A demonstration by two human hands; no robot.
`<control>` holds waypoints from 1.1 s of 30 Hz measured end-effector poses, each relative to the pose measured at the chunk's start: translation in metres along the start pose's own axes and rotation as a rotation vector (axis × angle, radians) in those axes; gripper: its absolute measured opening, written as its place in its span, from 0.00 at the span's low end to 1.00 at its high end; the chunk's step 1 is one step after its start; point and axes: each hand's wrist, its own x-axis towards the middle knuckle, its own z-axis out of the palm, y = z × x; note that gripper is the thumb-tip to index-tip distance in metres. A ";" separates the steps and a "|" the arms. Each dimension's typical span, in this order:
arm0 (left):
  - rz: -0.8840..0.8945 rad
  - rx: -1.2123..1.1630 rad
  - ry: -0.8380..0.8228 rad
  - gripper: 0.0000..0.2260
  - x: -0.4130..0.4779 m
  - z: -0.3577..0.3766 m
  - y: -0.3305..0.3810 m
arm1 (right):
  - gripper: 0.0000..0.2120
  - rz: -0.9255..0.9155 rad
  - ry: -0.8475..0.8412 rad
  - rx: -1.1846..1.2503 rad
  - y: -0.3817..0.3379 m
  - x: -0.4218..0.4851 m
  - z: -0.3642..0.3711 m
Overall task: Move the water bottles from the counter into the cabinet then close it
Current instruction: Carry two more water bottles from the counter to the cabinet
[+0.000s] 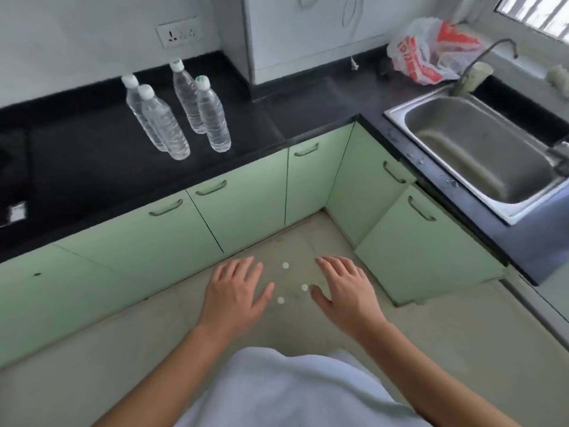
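Several clear water bottles [163,121] with white caps stand upright in a cluster on the black counter [77,155], far from both hands. Below the counter run pale green cabinets [243,211] with curved handles, and every door in view is closed. My left hand [237,294] and my right hand [345,291] hover side by side over the floor in front of me. Their palms face down, the fingers are spread, and they hold nothing.
A steel sink [480,149] with a tap sits in the counter's right leg. A red and white plastic bag [431,53] lies behind it near the window. A tall white cabinet [308,35] stands in the corner. A wall socket [178,32] is above the bottles.
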 end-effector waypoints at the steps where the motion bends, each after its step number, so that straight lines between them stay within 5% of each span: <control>1: -0.013 -0.004 0.019 0.25 -0.005 0.004 -0.002 | 0.26 -0.018 -0.005 0.004 -0.004 -0.001 0.004; 8: -0.138 -0.026 0.126 0.21 -0.041 0.019 0.001 | 0.25 -0.144 -0.015 0.025 -0.007 -0.012 0.025; 15: -0.311 -0.065 0.061 0.21 -0.033 0.030 0.059 | 0.26 -0.218 -0.097 0.008 0.055 -0.006 0.013; 25: -0.382 -0.102 -0.051 0.22 -0.008 0.058 0.208 | 0.26 -0.058 -0.241 0.056 0.220 -0.060 0.000; 33: -0.404 -0.031 -0.133 0.22 -0.028 0.061 0.236 | 0.26 -0.072 -0.353 0.009 0.243 -0.075 0.019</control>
